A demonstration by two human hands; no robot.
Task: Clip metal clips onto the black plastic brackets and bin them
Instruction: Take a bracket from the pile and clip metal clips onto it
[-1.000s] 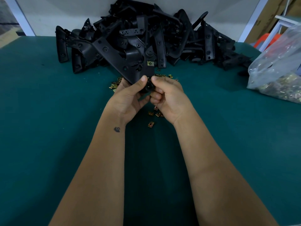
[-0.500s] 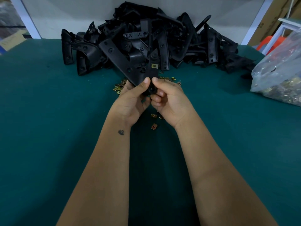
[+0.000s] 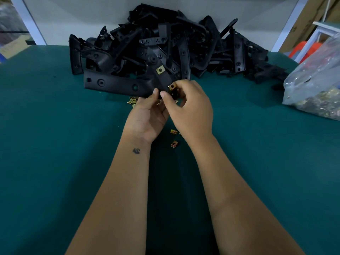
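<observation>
I hold a black plastic bracket [image 3: 117, 85] above the green table, its long arm stretching left. My left hand [image 3: 147, 115] grips its lower end from below. My right hand [image 3: 189, 109] curls round the same end, fingers beside a brass clip [image 3: 172, 87] seated on the bracket. A second brass clip [image 3: 160, 70] sits higher up on the bracket. Loose brass clips lie on the table: a small heap [image 3: 132, 102] left of my left hand and two [image 3: 174, 138] between my wrists.
A big pile of black brackets [image 3: 184, 45] fills the back of the green table [image 3: 55, 144] against the white wall. A clear plastic bag of brass clips [image 3: 316, 89] lies at the right edge. Cardboard boxes and an orange object stand beyond the table's far right.
The bracket has turned so its long arm now lies level and points left. A brass clip now shows at the end by my right fingers. My right hand has shifted up and over that end.
</observation>
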